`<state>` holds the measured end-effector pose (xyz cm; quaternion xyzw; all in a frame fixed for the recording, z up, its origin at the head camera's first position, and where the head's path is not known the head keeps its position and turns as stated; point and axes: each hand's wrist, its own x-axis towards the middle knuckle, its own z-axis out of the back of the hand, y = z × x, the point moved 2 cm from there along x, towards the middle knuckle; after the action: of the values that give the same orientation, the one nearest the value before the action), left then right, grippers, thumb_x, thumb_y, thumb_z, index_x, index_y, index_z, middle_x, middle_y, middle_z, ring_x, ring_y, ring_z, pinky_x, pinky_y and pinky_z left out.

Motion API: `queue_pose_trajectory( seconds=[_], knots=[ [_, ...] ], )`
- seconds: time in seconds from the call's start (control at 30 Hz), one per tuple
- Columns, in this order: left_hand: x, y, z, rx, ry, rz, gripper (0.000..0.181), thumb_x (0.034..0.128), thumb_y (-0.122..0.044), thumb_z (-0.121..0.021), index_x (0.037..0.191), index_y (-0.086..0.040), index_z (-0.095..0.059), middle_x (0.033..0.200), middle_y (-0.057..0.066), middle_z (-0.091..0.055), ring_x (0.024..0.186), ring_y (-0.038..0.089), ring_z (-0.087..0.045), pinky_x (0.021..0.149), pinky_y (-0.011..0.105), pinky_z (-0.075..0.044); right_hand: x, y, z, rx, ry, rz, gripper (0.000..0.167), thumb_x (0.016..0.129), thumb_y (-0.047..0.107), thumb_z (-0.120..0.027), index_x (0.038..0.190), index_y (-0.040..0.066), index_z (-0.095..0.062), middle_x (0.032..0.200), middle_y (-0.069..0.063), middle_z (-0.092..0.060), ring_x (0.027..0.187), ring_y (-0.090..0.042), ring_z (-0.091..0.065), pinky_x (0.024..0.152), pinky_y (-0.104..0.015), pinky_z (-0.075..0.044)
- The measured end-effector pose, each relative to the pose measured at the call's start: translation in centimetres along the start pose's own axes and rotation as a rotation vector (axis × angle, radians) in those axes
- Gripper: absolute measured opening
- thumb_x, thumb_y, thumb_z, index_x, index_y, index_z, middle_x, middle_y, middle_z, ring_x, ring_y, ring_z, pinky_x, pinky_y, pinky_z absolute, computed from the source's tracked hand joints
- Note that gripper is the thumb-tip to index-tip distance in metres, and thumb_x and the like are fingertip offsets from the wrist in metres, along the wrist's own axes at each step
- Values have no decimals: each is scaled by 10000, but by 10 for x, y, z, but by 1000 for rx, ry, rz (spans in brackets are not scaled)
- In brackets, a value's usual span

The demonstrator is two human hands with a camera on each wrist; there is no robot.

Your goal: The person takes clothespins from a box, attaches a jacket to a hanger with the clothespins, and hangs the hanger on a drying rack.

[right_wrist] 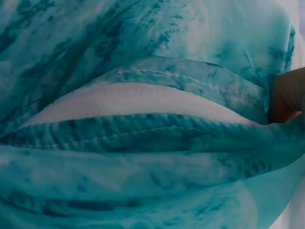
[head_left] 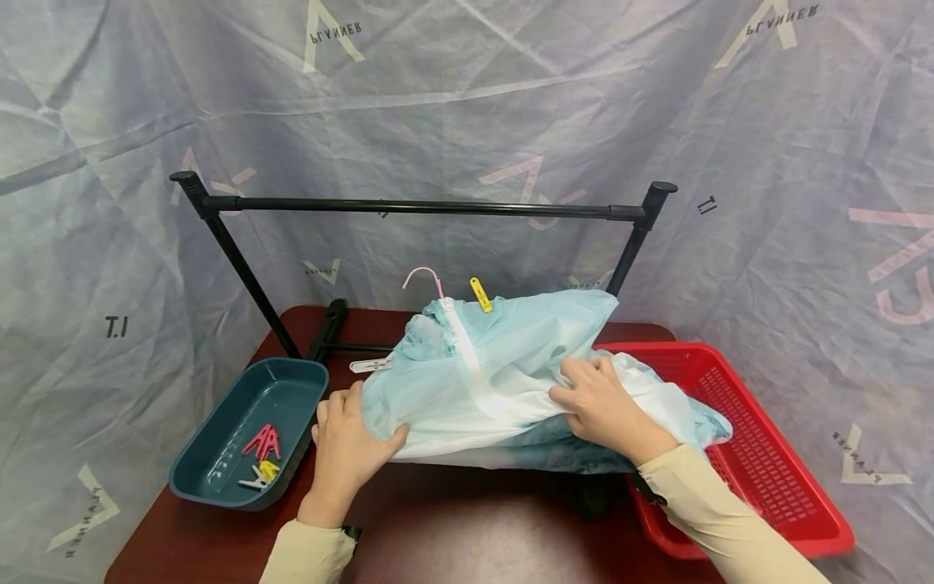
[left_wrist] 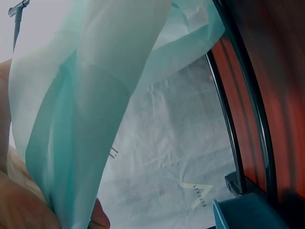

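A thin blue and white garment [head_left: 503,365] with a white zip strip is spread between the hands, a pink hanger hook [head_left: 423,271] rising from its top. On its upper edge are a yellow clip [head_left: 481,294] and a white clip [head_left: 370,365]. The left hand [head_left: 350,446] holds the garment's left edge, thumb in front; in the left wrist view the cloth [left_wrist: 95,95] hangs over the fingers. The right hand [head_left: 601,405] pinches the cloth near the right side with curled fingers. The right wrist view shows a patterned hem [right_wrist: 167,133] by its fingers [right_wrist: 288,95].
Behind the garment stands a black rack with a crossbar [head_left: 423,207]. A teal tray [head_left: 197,438] with pink, yellow and white clips lies at the left. A red basket [head_left: 773,454] stands at the right, partly under the garment. A printed grey sheet [head_left: 438,130] hangs behind.
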<state>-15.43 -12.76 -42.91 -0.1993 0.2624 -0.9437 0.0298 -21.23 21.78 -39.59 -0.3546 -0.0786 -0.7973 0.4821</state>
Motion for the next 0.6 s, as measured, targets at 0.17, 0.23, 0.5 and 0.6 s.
queue_pose_trajectory(
  seconds=[0.17,0.23,0.5,0.6],
  knots=[
    [-2,5,2,20,-3,13,898,690,-430,-846,1333,82,-487,1222,267,-488,1114,433,-401,829,631,-375,0,2,-6,-2,10,8,185,685,-26,-529,707,145,-460,810,-92,-434,635,-250,-406,616,-419,-236],
    [-3,7,2,28,0,21,914,685,-439,-848,1338,84,-482,1229,268,-484,1120,432,-395,836,633,-371,1,3,-8,-3,14,11,198,675,-33,-541,703,145,-460,815,-93,-436,638,-249,-407,618,-419,-233],
    [-4,12,6,23,-1,30,910,690,-417,-846,1341,96,-472,1238,283,-472,1127,441,-382,823,644,-366,1,7,-15,-4,21,17,216,648,-30,-564,689,146,-445,821,-86,-435,651,-247,-397,610,-429,-248],
    [-5,14,8,25,12,38,906,699,-413,-842,1344,97,-462,1244,288,-463,1134,447,-371,830,651,-355,1,8,-17,-6,29,24,224,643,-22,-594,691,149,-457,830,-88,-445,664,-247,-404,609,-431,-255]
  ],
)
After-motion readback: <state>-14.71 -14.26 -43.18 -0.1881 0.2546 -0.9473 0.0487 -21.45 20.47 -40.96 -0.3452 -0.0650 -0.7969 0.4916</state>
